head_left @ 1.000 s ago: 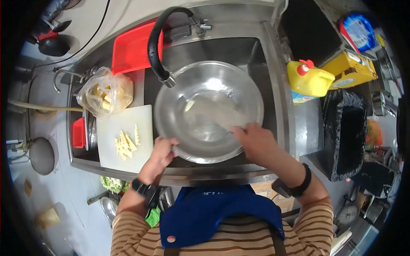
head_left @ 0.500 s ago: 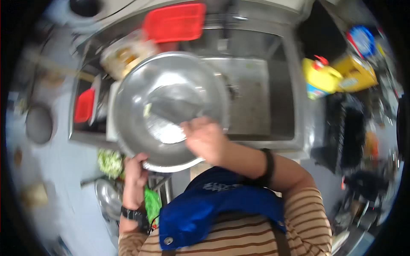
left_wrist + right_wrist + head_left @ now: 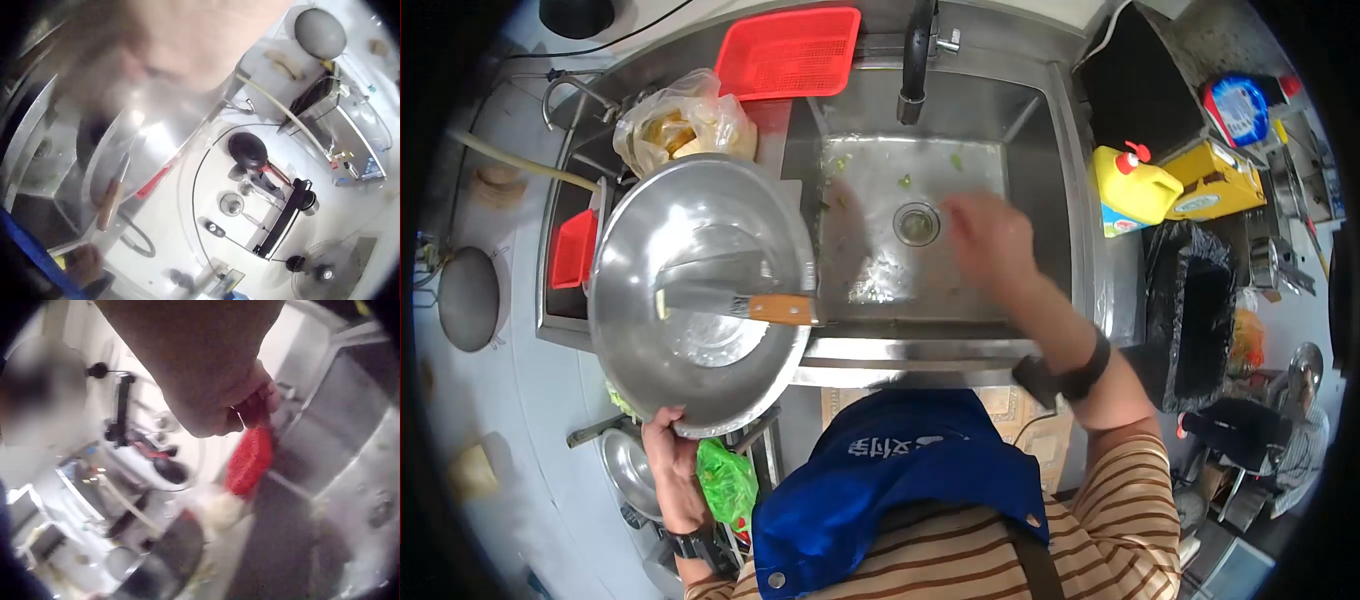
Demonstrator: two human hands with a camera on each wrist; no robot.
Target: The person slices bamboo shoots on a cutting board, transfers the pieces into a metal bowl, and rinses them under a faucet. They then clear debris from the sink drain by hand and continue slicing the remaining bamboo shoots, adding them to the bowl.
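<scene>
A large steel basin (image 3: 630,330) is held over the left side of the sink by my left hand (image 3: 672,462), its fingers at the near rim. Inside the basin lies a cleaver with a wooden handle (image 3: 780,309), the handle reaching the right rim; a pale scrap (image 3: 662,304) is beside the blade. My right hand (image 3: 992,238) is above the sink basin, touching neither the basin nor the cleaver, with its fingers bent. The left wrist view shows the left hand (image 3: 194,44) close up and the wooden handle (image 3: 109,205). In the right wrist view the right hand's fingers (image 3: 255,407) are curled.
The sink (image 3: 960,280) has green scraps and a drain. Above it stands a black faucet (image 3: 915,60). A red basket (image 3: 788,52) and a plastic bag of yellow pieces (image 3: 685,125) are at the back left. A yellow jug (image 3: 1135,187) stands at the right.
The basin has moved left off the sink, uncovering the drain and covering the white board. My right hand has let go of the cleaver and moved right.
</scene>
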